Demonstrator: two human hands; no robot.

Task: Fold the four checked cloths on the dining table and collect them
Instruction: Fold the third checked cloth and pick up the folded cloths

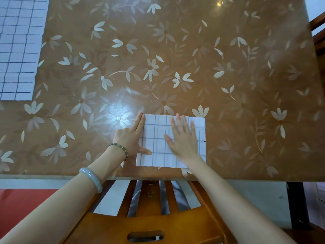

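Observation:
A white cloth with dark check lines, folded into a small rectangle (158, 131), lies near the front edge of the dining table (228, 67). My left hand (131, 136) lies with straight fingers along the cloth's left edge, thumb resting on the cloth. My right hand (183, 136) presses flat on the folded cloth with fingers spread. A second checked cloth (19, 46) lies spread flat at the table's far left, partly cut off by the frame.
The table wears a brown cover with pale flowers under a glossy sheet. A wooden chair back (154, 213) stands right below the table's front edge, with something white and grey on its seat behind the slats. Another wooden chair (319, 32) shows at the right edge.

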